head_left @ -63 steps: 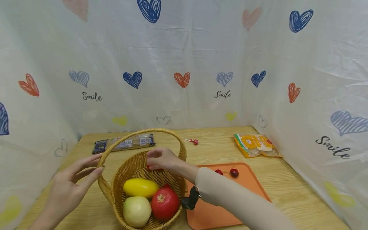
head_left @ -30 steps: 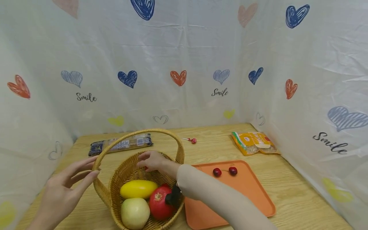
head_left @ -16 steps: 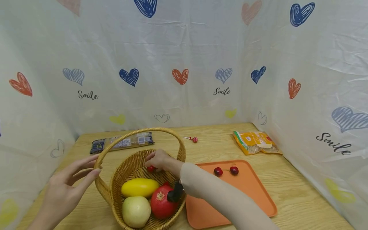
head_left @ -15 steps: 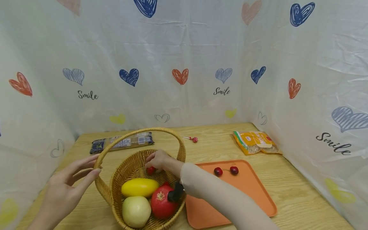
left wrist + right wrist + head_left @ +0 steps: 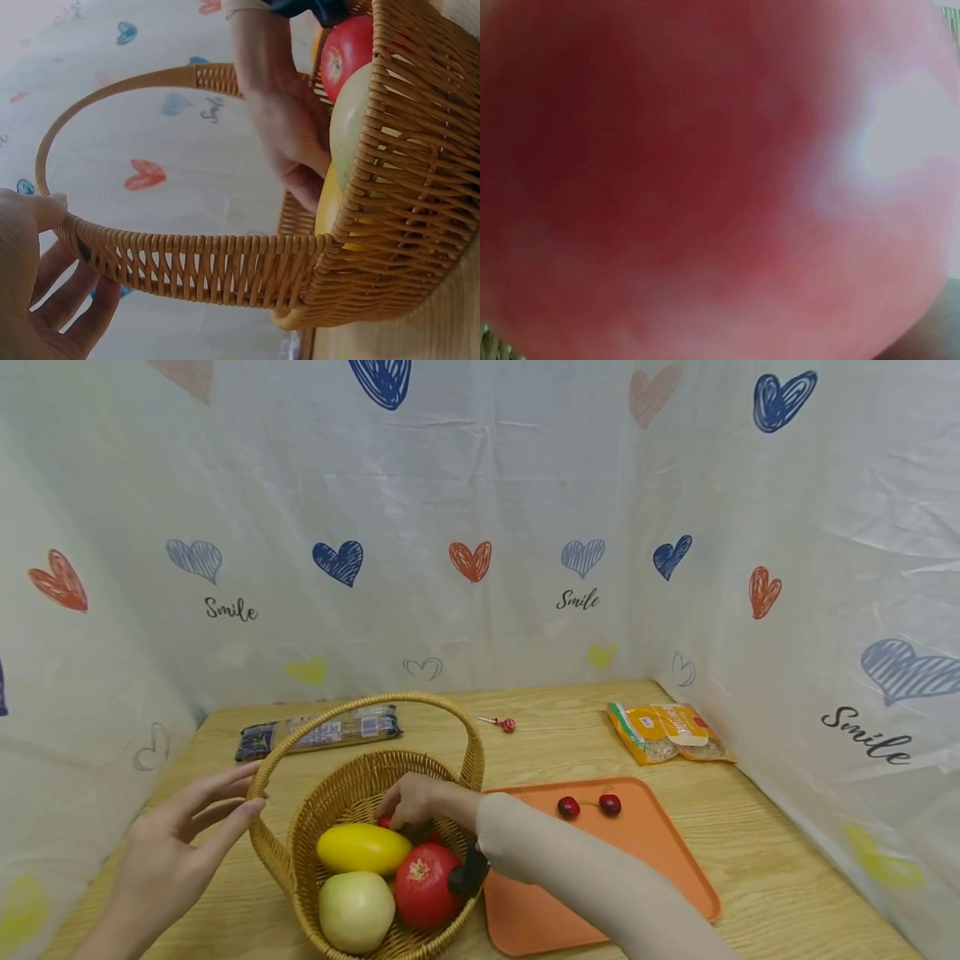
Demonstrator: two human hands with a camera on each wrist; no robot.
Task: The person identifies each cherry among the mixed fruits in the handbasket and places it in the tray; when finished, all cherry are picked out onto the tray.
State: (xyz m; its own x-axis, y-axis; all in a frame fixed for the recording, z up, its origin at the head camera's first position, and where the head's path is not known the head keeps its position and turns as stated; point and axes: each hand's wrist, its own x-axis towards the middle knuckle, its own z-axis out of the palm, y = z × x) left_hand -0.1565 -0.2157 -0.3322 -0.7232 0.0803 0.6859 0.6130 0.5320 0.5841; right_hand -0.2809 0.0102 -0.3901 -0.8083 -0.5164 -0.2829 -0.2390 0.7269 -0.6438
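My left hand (image 5: 172, 843) holds the left side of the arched handle (image 5: 300, 735) of a wicker basket (image 5: 330, 793), thumb and fingers on either side of it in the left wrist view. Down inside the basket, my right hand (image 5: 417, 800) pinches a small red fruit (image 5: 385, 821), mostly hidden by the fingers and a long yellow fruit (image 5: 363, 850). Nearer me in the basket lie a pale green, apple-like fruit (image 5: 356, 912) and a red pomegranate (image 5: 426, 885). The pomegranate's blurred red skin (image 5: 705, 180) fills the right wrist view.
Right of the basket, partly under my right sleeve (image 5: 592, 877), lies an orange tray (image 5: 660, 852) with two joined cherries (image 5: 568, 807). Behind are a lollipop (image 5: 508, 725), a long clear-and-blue packet (image 5: 322, 732) and an orange bag (image 5: 667, 732). Heart-printed curtains (image 5: 480, 485) enclose the table.
My right hand has moved lower into the basket, toward the yellow fruit, bringing the small red fruit down with it. The left hand stays at the handle.
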